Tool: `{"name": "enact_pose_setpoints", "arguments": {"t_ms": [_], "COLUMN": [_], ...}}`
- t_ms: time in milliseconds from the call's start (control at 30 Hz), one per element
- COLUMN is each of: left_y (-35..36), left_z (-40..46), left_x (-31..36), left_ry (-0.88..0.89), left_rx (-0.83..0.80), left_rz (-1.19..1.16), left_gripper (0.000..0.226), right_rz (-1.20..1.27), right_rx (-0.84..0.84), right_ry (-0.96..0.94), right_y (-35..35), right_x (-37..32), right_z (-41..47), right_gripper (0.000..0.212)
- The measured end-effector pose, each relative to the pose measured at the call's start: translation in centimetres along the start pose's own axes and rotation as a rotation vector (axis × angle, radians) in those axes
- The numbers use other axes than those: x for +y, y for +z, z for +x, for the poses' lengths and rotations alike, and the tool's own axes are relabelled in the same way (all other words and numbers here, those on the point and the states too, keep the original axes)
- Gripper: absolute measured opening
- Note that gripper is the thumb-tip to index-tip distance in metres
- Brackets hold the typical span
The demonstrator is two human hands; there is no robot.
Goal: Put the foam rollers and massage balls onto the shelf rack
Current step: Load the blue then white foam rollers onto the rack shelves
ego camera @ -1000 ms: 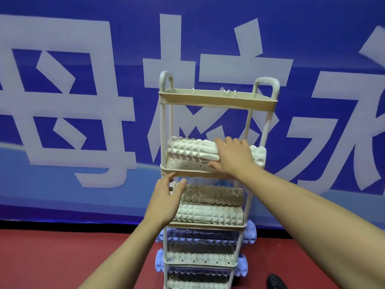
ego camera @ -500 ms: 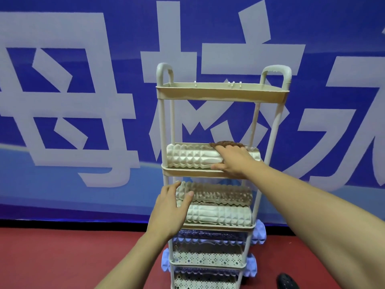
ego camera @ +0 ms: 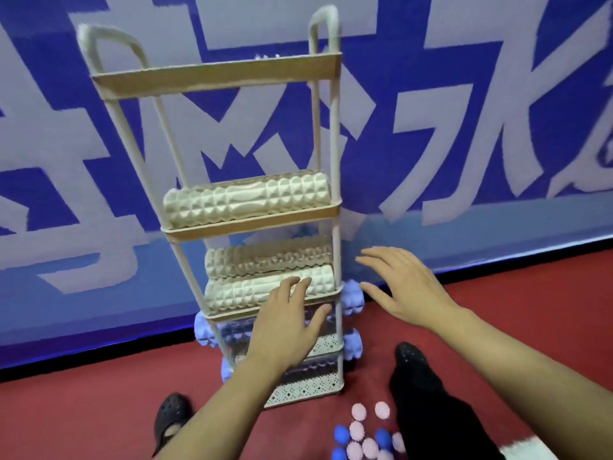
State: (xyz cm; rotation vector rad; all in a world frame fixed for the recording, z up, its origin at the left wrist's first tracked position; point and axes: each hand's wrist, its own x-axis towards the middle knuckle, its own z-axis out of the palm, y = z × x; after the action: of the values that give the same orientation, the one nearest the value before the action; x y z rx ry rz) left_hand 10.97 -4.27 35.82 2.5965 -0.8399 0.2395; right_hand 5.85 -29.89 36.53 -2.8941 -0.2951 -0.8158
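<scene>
A tall beige shelf rack [ego camera: 215,76] stands against the blue wall. One cream foam roller [ego camera: 247,200] lies on its second tier, and two more cream rollers [ego camera: 265,277] lie stacked on the third. Purple rollers [ego camera: 352,298] stick out of the lower tiers. My left hand [ego camera: 285,327] hovers with spread fingers in front of the third and fourth tiers, holding nothing. My right hand [ego camera: 401,287] is open to the right of the rack, apart from it. Several pink and blue massage balls [ego camera: 365,436] lie on the red floor at the bottom.
The rack's top tier looks bare from here. A dark shoe [ego camera: 170,416] is on the floor at lower left, and a black-clad leg [ego camera: 421,393] stands right of the rack. The blue banner wall [ego camera: 464,127] runs behind everything.
My right hand has let go of the roller on the second tier and drawn back to the right. My left hand has come off the third-tier rollers. The view has tilted down, showing the balls.
</scene>
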Motion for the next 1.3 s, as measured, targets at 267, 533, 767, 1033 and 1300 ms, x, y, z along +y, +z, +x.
{"name": "enact_pose_setpoints", "arguments": {"t_ms": [267, 533, 767, 1033, 1300], "left_y": [16.3, 30.8, 38.1, 38.6, 38.8], "left_z": [0.1, -0.7, -0.3, 1.9, 1.9], "left_x": [15.5, 28.5, 29.7, 31.1, 31.2], "left_ry": [0.194, 0.128, -0.172, -0.22, -0.268], "left_rx": [-0.302, -0.616, -0.776, -0.727, -0.837], "left_rz": [-0.156, -0.334, -0.322, -0.266, -0.145], "left_gripper": [0.078, 0.07, 0.071, 0.072, 0.067], "right_rz": [-0.045, 0.015, 0.116, 0.076, -0.034], "right_rx": [-0.467, -0.765, -0.962, -1.218, -1.234], "right_ry": [0.554, 0.829, 0.891, 0.776, 0.624], "right_y": [3.9, 9.7, 17.0, 23.1, 26.7], "right_x": [11.7, 18.5, 23.6, 28.2, 28.5], "right_z": [-23.3, -40.5, -46.2, -49.3, -49.2], "right_gripper": [0.067, 0.059, 0.076, 0.105, 0.102]}}
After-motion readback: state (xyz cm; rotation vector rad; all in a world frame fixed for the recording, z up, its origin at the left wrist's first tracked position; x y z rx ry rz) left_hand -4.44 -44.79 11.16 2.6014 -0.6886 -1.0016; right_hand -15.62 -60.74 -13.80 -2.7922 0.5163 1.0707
